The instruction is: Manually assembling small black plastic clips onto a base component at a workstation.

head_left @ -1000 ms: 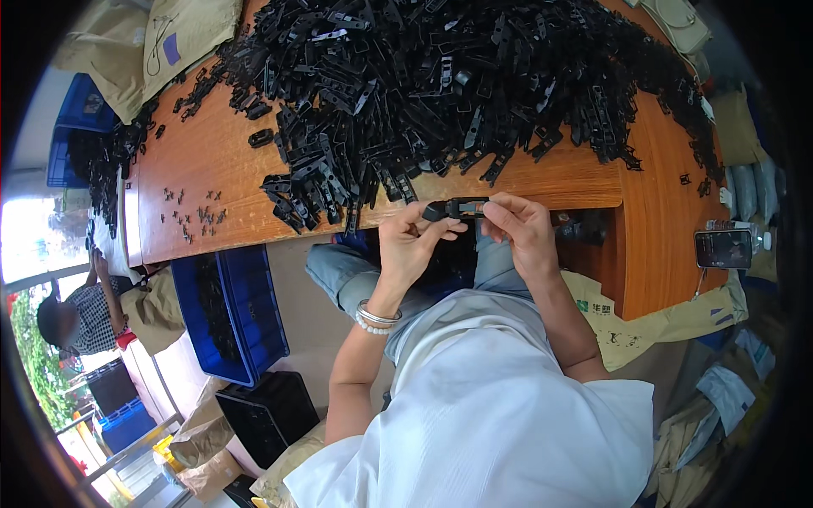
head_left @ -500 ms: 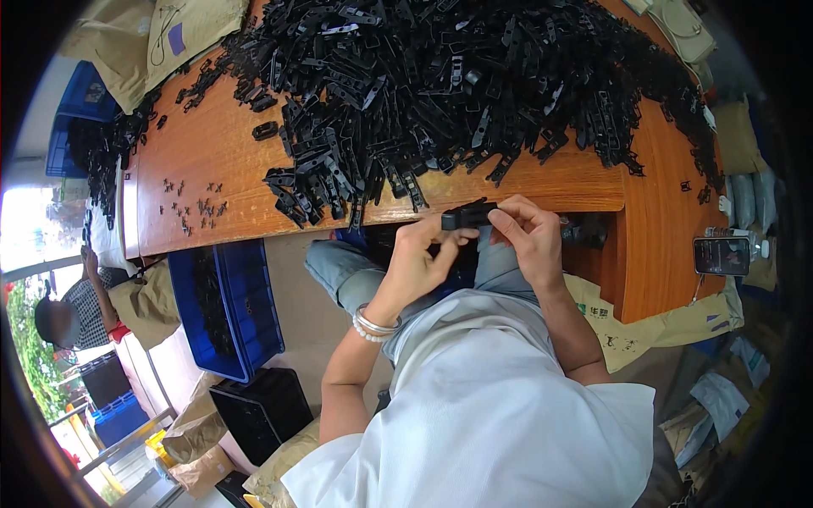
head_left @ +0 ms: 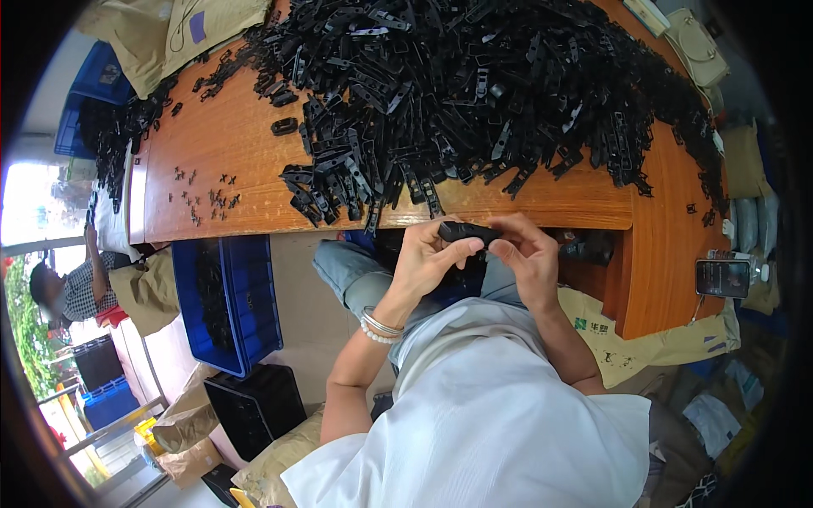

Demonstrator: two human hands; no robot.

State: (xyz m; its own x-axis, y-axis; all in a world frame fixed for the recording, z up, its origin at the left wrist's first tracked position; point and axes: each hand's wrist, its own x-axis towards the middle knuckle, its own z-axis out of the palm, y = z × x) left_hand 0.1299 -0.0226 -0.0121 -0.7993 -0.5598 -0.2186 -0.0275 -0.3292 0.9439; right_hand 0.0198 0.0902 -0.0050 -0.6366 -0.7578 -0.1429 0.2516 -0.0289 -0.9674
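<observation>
Left hand (head_left: 425,261) and right hand (head_left: 532,261) are finger-pinching a black part (head_left: 462,230); a printed sack (head_left: 637,352) is lying rightward.

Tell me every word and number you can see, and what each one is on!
Pale yellow sack, under the table's right side: dark printed characters beside a small green square; I won't copy them out.
Phone, at the right: marks on its lit screen, too small to read.
Black part in the left hand: I can't make out any writing.
</observation>
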